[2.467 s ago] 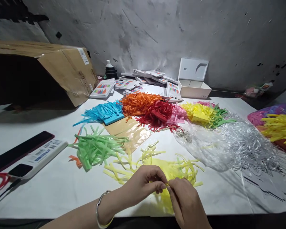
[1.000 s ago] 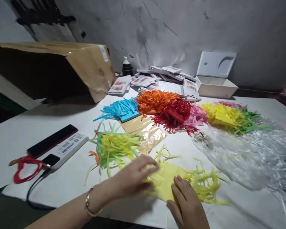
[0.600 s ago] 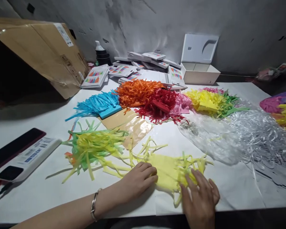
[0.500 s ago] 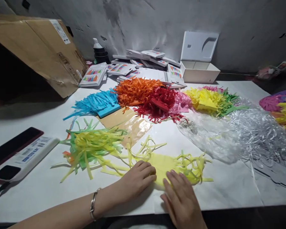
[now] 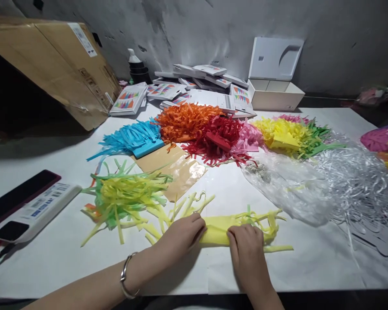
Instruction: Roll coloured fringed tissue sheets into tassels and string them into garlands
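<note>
A yellow fringed tissue paper point(image 5: 217, 233) lies crosswise near the table's front edge, plain in the middle with cut strips at both ends. My left hand point(image 5: 180, 237), a silver bangle on its wrist, has its curled fingers closed on the left part of the plain band. On the right part, my right hand point(image 5: 249, 256) pinches the near edge between thumb and bent fingers. A fold runs along the band between them. Left of my hands rests a pile of green and yellow fringed paper point(image 5: 129, 196), its strips reaching toward the sheet.
Blue point(image 5: 132, 137), orange point(image 5: 187, 120), red point(image 5: 221, 137) and yellow point(image 5: 280, 135) fringe bundles line the middle. Silver tinsel point(image 5: 362, 181) and clear plastic point(image 5: 287, 181) lie right. A phone point(image 5: 22, 196) on a power strip point(image 5: 48, 211), a carton point(image 5: 54, 69) and an open white box point(image 5: 274, 94) surround them.
My right hand has gone from flat, outstretched fingers to a pinch on the paper's near edge. The plain band looks narrower and folded, and my left fingers have curled more tightly.
</note>
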A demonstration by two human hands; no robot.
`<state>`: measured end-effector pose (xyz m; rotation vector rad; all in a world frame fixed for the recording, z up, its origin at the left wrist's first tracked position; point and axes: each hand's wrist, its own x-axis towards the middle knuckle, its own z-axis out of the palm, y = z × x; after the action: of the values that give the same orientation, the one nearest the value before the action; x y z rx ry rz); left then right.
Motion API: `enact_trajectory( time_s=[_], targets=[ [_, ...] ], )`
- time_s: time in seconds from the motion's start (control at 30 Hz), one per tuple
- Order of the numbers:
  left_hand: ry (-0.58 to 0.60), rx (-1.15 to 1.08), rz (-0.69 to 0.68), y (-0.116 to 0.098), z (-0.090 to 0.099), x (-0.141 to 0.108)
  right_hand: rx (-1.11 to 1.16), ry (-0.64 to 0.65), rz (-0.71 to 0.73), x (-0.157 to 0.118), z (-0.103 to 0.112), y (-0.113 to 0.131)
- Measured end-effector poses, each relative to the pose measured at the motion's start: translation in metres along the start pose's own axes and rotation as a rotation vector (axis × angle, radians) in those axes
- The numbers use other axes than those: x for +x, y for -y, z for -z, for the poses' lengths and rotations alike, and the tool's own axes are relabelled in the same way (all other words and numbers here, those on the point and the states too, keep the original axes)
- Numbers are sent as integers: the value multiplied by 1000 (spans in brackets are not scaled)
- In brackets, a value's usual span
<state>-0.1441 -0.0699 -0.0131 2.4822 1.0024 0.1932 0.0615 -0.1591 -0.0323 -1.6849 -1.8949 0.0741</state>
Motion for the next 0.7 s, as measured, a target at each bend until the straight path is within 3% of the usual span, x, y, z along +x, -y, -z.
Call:
enact_trajectory(
  time_s=[0.1,0.3,0.53,0.7],
  targets=[
    [-2,170,100,1,-2,4,-25,6,-35,14,-11,1],
    [0,248,164,-2,-6,4,-36,34,-42,26,-27,0],
    [22,258,164,-6,-1,4,21,42,-26,33,-19,1],
    [-16,179,170,-1,-2,-3,243,17,-107,29,-12,-1]
  ],
)
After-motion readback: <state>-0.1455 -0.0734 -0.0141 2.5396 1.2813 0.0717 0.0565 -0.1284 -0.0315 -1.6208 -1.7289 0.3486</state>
